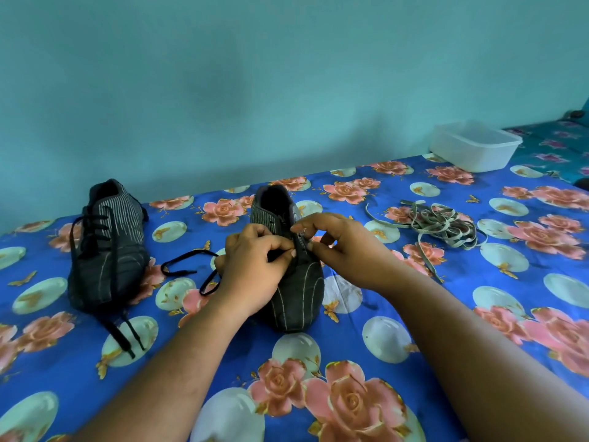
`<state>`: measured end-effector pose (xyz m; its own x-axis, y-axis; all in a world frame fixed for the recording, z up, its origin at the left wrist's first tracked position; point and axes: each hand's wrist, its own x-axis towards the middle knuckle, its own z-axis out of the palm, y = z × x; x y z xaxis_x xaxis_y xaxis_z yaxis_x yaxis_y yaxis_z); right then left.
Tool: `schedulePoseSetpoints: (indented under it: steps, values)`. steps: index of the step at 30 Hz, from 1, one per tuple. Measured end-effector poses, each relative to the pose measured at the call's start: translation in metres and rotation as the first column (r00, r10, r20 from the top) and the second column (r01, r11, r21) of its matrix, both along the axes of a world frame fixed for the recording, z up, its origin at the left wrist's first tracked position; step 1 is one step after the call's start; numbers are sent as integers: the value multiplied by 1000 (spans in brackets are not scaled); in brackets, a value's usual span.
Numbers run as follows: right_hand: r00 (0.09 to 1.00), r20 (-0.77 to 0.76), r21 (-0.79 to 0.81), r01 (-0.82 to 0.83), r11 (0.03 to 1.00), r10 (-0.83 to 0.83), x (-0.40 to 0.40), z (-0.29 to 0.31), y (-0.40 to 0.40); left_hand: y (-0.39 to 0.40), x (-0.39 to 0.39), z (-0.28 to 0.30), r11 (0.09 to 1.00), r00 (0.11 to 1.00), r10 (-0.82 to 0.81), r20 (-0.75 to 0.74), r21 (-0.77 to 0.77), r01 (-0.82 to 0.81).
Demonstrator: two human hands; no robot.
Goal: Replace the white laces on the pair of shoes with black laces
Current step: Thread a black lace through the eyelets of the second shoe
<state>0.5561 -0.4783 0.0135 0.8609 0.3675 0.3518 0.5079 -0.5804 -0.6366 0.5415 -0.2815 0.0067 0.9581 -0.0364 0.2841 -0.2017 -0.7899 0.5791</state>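
Floral bedsheet (414, 362); both hands' fingers (280, 250) pinching black lace (191, 266) over shoe (296, 298).

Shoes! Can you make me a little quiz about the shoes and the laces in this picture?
1. True or false: the shoe on the left already has a black lace threaded through it.
2. Where does the pile of pale old laces lie? A) inside the plastic tub B) on the flowery cloth, right of the hands C) on the left shoe
3. Fill in: both the left hand and the right hand work on the ____ shoe.

Key: 1 true; 2 B; 3 middle.
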Motion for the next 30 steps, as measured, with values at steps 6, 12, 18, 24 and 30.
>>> schedulePoseSetpoints:
  steps: [6,12,18,24,30]
  values:
    - [987,-153,82,65,995,-52,0,4,-9,-3,2,-7,961,1000,-2,19,-278,7]
    - [988,-143,107,81,991,-65,0,6,-10,-2,-1,-4,976,999,-6,-40,-216,-3]
    - [991,-119,112,67,991,-53,1,3,-8,-1,-1,-1,999,997,5,-74,35,-2]
    - [999,-7,51,46,998,-46,0,2,-5,-1,-2,-2,997,999,-2,-46,73,5]
    - [997,-43,57,65,996,-63,-4,2,1,-1,-3,-4,999,1000,-4,23,-41,5]
